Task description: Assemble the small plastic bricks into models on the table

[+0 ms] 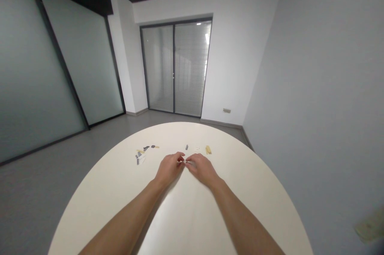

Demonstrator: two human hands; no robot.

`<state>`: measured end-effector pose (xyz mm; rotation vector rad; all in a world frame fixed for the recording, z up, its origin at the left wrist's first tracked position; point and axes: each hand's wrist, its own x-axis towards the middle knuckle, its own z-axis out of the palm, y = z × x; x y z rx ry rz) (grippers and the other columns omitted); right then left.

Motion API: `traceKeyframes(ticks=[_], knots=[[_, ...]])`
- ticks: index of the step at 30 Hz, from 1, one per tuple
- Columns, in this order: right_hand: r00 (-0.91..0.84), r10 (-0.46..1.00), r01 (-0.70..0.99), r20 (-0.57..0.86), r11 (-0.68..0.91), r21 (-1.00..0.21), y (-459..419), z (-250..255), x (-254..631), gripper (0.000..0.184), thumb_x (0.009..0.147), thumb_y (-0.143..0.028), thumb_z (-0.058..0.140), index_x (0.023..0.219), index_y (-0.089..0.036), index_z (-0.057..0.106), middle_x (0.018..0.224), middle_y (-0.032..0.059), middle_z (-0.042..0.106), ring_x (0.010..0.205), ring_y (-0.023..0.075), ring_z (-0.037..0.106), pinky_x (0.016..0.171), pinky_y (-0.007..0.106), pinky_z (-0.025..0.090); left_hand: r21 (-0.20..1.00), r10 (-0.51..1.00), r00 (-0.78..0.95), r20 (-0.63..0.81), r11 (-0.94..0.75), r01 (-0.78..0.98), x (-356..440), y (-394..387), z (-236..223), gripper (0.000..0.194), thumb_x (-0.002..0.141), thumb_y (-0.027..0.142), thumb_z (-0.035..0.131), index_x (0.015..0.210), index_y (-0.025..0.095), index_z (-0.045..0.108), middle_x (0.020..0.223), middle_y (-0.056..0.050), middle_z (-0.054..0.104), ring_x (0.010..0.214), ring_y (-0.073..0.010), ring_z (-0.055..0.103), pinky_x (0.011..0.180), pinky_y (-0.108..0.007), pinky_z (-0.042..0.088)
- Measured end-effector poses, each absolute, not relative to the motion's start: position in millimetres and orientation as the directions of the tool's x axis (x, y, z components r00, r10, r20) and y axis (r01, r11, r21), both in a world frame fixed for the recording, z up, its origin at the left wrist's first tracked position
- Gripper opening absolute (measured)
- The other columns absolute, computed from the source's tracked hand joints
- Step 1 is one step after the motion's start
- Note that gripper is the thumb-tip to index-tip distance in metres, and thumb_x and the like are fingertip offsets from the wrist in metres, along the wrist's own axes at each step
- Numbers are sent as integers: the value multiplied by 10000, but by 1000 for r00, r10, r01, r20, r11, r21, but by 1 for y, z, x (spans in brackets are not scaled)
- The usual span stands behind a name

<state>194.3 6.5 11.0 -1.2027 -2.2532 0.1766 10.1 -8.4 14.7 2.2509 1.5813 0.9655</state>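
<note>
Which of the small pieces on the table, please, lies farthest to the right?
The yellow piece, beyond the right hand; the white piece, grey piece and cluster all lie further left.

Table (192, 223) smooth and semi-gloss, small parts (141, 155) look plastic
Table reads as laminate, with a soft sheen. Parts seem matt, too small to be sure. Floor (36, 195) smooth, matt grey. Walls (285, 87) matt paint. Left panels (39, 71) frosted glass, smooth. Door (175, 67) clear glass in a dark metal frame, slatted blinds behind.
</note>
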Motion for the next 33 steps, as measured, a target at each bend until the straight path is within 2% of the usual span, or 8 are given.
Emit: traceKeyframes(ticks=[7,14,19,25,33], knots=[[-426,809,735,404,570,-367,3,15,193,164,937,-296,535,975,-246,686,962,24,710,944,176,618,829,271,439,524,878,233,417,-442,728,10,-7,13,275,865,205,552,1125,240,634,1006,-26,726,949,-194,639,893,-331,471],[-392,819,747,420,550,-374,3,17,192,160,929,-279,529,999,-243,669,969,28,702,926,171,620,811,267,441,507,858,217,466,-460,729,9,-4,10,249,866,183,534,1086,234,640,1064,-23,715,946,-172,647,873,-303,479],[-380,815,737,438,553,-388,3,16,192,162,929,-286,531,997,-237,669,985,38,698,944,176,617,824,276,438,472,863,235,446,-451,757,7,-7,13,201,907,275,520,1034,232,669,982,-29,725,919,-185,648,834,-296,472],[-374,794,725,479,573,-383,3,16,193,144,933,-286,541,990,-239,664,984,30,698,957,180,613,839,285,439,472,858,234,457,-457,754,8,-7,15,199,898,230,515,1009,237,680,975,-21,726,915,-185,642,833,-294,459],[-377,782,712,496,587,-385,4,15,193,194,964,-324,508,1023,-237,671,997,38,702,968,182,616,858,292,450,468,863,222,454,-443,765,9,-8,17,168,906,263,531,978,241,681,931,-17,726,886,-187,644,805,-293,448]])
